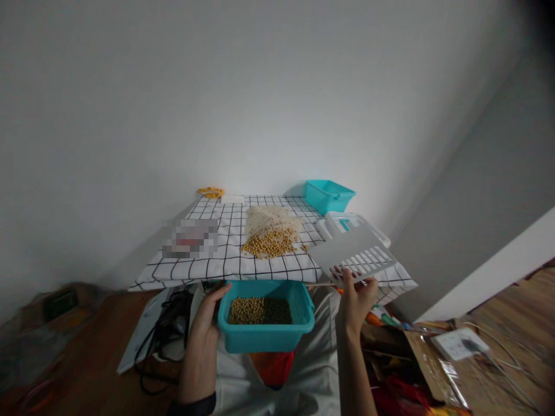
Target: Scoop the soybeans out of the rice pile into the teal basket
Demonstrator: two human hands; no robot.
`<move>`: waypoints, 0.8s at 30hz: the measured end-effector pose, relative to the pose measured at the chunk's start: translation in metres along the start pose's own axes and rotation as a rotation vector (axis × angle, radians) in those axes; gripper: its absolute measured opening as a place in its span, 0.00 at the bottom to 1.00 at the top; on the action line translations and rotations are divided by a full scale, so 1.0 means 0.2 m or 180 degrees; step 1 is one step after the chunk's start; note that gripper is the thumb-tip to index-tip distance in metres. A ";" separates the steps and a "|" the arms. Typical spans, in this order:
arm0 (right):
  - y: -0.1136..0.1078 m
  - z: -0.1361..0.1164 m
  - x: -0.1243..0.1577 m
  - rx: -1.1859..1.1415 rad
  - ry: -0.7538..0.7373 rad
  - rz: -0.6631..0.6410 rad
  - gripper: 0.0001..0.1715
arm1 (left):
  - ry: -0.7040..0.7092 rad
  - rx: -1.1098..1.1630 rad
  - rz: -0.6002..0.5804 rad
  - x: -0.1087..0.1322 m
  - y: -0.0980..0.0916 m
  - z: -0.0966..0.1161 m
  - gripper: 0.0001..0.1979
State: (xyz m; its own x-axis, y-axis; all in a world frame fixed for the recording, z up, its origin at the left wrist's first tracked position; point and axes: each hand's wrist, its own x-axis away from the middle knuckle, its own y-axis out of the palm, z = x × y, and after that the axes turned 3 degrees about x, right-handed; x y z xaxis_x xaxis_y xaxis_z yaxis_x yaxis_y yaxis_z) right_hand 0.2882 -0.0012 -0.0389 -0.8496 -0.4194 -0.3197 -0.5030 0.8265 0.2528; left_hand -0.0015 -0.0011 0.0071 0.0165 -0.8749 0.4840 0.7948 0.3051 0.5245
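Note:
My left hand [207,323] grips the left side of a teal plastic bin [266,332] that holds a layer of soybeans [260,311] and rests on my lap below the table's front edge. My right hand [356,300] holds the near edge of a white slotted plastic tray [353,253], lifted and tilted over the table's right corner. On the black-and-white checked tablecloth [225,263] lies a heap of soybeans mixed with rice [271,232].
A second teal bin [328,195] stands at the table's back right, with a white container [347,222] beside it. A yellow object [210,192] sits at the back left. Black cables [162,341] lie on the floor to the left; cardboard and clutter [416,358] to the right.

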 end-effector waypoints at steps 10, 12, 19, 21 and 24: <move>0.04 -0.03 0.05 -0.0443 0.0264 -0.0402 0.16 | -0.0021 -0.0021 0.0064 0.00 0.00 0.00 0.05; 0.04 -0.02 0.05 -0.0516 0.0316 -0.0503 0.16 | -0.0008 -0.0015 0.0067 0.00 0.00 0.00 0.06; 0.04 0.00 0.07 -0.0670 0.0378 -0.0622 0.16 | -0.0045 -0.0071 0.0048 0.00 0.03 -0.02 0.04; 0.04 -0.01 0.07 -0.0687 0.0374 -0.0628 0.16 | -0.0081 -0.0110 0.0040 0.00 0.05 -0.03 0.03; 0.04 -0.02 0.07 -0.0647 0.0332 -0.0553 0.16 | -0.0133 -0.0180 0.0021 0.00 0.06 -0.04 0.04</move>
State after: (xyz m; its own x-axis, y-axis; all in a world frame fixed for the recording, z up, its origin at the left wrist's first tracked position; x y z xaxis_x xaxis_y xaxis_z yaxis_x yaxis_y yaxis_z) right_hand 0.2721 -0.0012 -0.0370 -0.7543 -0.5932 -0.2813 -0.6550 0.6510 0.3837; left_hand 0.0130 0.0001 0.0077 -0.0025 -0.8561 0.5168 0.8277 0.2882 0.4814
